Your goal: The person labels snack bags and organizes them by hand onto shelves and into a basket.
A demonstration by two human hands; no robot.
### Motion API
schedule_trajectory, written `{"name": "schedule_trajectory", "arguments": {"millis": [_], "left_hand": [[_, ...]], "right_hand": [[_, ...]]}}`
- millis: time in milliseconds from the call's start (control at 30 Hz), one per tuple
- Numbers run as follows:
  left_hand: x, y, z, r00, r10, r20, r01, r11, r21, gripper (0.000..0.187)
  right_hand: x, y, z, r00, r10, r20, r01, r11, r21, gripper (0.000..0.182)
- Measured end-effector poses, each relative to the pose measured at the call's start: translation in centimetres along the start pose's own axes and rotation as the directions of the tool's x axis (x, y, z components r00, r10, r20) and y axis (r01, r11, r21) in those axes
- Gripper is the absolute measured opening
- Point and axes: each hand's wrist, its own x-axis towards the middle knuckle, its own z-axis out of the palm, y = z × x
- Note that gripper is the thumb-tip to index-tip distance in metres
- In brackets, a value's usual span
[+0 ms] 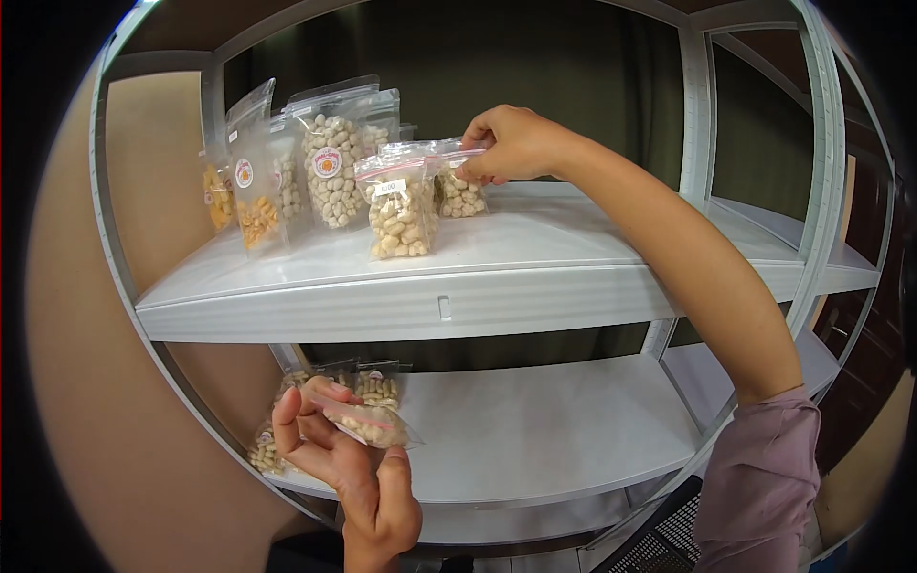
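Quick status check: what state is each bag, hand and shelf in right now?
Right hand: pinching the top of a small bag standing on the upper shelf.
Left hand: gripping a sealed bag of nuts, held tilted.
Front bag: upright, zip closed, labelled.
Back bags: upright, sealed.
Lower shelf: a few bags at its left end.

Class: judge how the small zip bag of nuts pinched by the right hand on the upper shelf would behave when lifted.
The zip bag is thin clear plastic, so probably floppy. Its nuts sit low, so it would likely sag beneath the right hand. It looks small and part-filled, so probably light.
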Motion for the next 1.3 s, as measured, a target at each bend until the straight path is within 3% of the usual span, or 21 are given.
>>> {"name": "schedule_trajectory", "arguments": {"millis": [233, 433, 533, 633, 833, 900, 1000, 1300], "left_hand": [[-0.2, -0.4, 0.8, 0.999, 0.010, -0.036, -0.009, 0.999, 0.045, 0.079], [-0.4, -0.9, 0.9, 1.000, 0.000, -0.004, 0.000, 1.000, 0.016, 0.078], [-0.5, -1.1, 0.8, 1.000, 0.007, 0.019, -0.008, 0.999, 0.048, 0.078], [-0.6, -1.5, 0.8, 0.998, 0.045, 0.046, -0.049, 0.994, 0.097, 0.078], [-0.6, -1.2, 1.3, 1.000, 0.002, 0.022, -0.001, 0.999, -0.044, 0.078], [-0.5, -0.4, 1.7, 0.995, -0.084, -0.051, 0.081, 0.994, -0.073, 0.078], [-0.6, -0.8, 1.1, 0.999, -0.053, -0.002, 0.053, 0.998, 0.041, 0.078], [-0.7, -0.7, 1.6, 0.996, -0.083, -0.029, 0.082, 0.997, -0.012, 0.078]], "right_hand": [[-0.4, 0.6, 0.2, 0.996, -0.026, -0.084, 0.020, 0.997, -0.073, 0.063], [0.4, 1.6, 0.8, 0.947, -0.238, -0.217, 0.225, 0.971, -0.085, 0.057], [0.6, 1.6, 1.3, 0.939, -0.259, -0.227, 0.243, 0.965, -0.097, 0.053], [0.8, 1.6, 1.5, 0.938, -0.264, -0.225, 0.247, 0.964, -0.102, 0.052], [0.6, 1.5, 1.6, 0.951, -0.221, -0.217, 0.197, 0.972, -0.128, 0.056], [0.5, 1.5, 1.3, 0.956, -0.216, -0.200, 0.192, 0.973, -0.130, 0.057], [0.3, 1.2, 1.1, 0.963, -0.205, -0.175, 0.184, 0.974, -0.132, 0.058], [0.5, 1.7, 1.3, 0.944, -0.261, -0.203, 0.236, 0.962, -0.139, 0.057]]}}
